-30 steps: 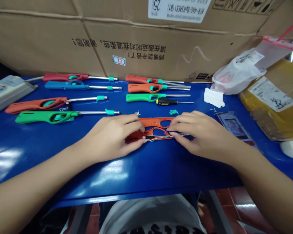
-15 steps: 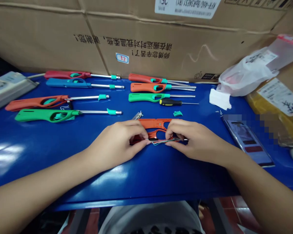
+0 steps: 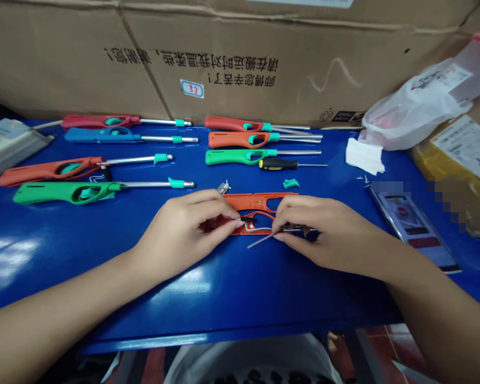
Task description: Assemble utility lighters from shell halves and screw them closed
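On the near side of the hands, blue tabletop (image 3: 224, 298) stretches to its front edge, room to draw back. Between them, equally close to left hand (image 3: 188, 226) and right hand (image 3: 332, 234), an open orange shell half (image 3: 260, 232) lies lengthwise left to right, the left pinching a small black part (image 3: 248, 219), the right a slanting thin tube (image 3: 260, 241). Just beyond sits the other shell half (image 3: 248, 201), then a screwdriver (image 3: 280, 164).

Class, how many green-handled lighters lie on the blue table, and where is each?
2: one green-handled lighter lies on the left; a second green-handled lighter lies farther back near the middle, just beyond the screwdriver. Neither seems hidden.
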The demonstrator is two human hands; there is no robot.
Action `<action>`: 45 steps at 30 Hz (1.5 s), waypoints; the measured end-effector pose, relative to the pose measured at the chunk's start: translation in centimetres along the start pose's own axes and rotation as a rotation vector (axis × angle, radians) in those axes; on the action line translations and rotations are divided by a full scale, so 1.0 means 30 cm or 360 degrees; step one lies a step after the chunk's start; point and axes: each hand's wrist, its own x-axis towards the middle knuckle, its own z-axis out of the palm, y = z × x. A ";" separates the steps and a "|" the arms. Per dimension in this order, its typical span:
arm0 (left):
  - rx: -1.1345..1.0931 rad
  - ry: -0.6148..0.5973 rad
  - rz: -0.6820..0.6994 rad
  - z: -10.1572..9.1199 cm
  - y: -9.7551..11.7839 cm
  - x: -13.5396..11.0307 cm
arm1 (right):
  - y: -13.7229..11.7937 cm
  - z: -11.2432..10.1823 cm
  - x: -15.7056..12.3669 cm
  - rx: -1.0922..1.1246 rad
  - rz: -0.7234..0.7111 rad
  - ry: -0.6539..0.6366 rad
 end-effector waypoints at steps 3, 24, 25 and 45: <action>-0.0016 0.0027 0.0039 0.005 -0.004 0.004 | -0.006 0.003 -0.002 -0.0061 -0.0026 -0.0006; 0.0185 -0.0069 0.0178 0.022 -0.014 -0.002 | 0.000 0.106 0.049 0.0080 0.0018 0.0383; 0.0227 -0.0098 0.0191 0.019 -0.014 -0.004 | 0.002 0.109 0.050 0.0063 0.0011 0.0392; 0.0556 -0.0279 0.0535 -0.018 0.021 -0.005 | 0.095 0.013 0.042 -0.0258 0.0277 0.0656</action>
